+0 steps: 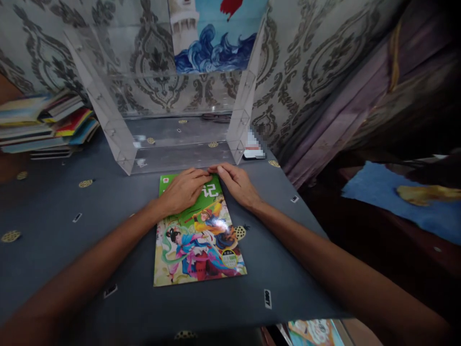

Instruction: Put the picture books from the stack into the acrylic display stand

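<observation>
The book [201, 245] lies flat, cover up, just in front of the clear rack [103, 110], its top edge towards it. The left hand [185, 190] rests palm down across the top of the cover on the rack's near side, fingers outstretched and close together, pinching nothing. The right hand [236, 185] sits at the book's corner nearest the rack's right end, loosely bent and clasping nothing, its fingertips meeting those of the left; whether its hidden fingers press the cover, I cannot tell. To handle the book well here, I would keep the left palm light and even so the glossy cover does not skid, let the right fingers guide the corner without bending it, and keep the top edge in line with the rack's front. As for writing, a large white 记 [211, 191] shows beside the left hand, which hides the rest of the title. The badge [166, 180] on the corner towards the rack's left end and the round label [228, 258] on the end farthest from the rack are too small to read. Farther in front of the rack, a cloth tag [267, 299] seems to say OBEY.
</observation>
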`<state>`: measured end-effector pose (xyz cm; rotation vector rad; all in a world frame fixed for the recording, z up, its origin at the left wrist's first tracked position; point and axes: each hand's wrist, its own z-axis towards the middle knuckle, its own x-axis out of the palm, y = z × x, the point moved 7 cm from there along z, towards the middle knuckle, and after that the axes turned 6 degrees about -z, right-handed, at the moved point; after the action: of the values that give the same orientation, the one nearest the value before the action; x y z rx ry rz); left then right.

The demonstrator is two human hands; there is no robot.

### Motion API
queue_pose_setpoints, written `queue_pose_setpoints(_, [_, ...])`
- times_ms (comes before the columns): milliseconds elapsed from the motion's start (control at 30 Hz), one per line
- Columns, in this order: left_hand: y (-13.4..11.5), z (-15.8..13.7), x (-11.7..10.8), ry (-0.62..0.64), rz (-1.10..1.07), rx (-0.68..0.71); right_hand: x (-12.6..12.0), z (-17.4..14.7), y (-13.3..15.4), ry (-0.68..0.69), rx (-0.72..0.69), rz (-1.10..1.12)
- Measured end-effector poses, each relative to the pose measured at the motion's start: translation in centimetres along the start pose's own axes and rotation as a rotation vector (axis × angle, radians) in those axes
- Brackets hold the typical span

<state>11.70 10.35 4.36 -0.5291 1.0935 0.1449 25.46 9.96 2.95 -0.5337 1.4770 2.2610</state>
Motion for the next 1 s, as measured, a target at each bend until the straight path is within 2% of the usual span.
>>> queue_pose_setpoints(233, [-1.4,-0.8,0.1,0.041,-0.002,0.092,0.0,0.0,-0.2,-0.01,-0.011,-0.018])
queue_pose_setpoints(500, [-4.3,-2.4,0.3,0.084,-0.085,0.202,0.2,-0.1,-0.2,-0.013,-0.021,-0.029])
queue_pose_setpoints(733, [-5.3,-2.7,0.2,0.127,-0.091,0.219,0.1,-0.2,0.0,-0.019,-0.03,-0.042])
queue_pose_setpoints(1000, [-6.6,-3.4,0.6,0.233,-0.103,0.235,0.2,-0.2,0.0,-0.01,-0.027,-0.047])
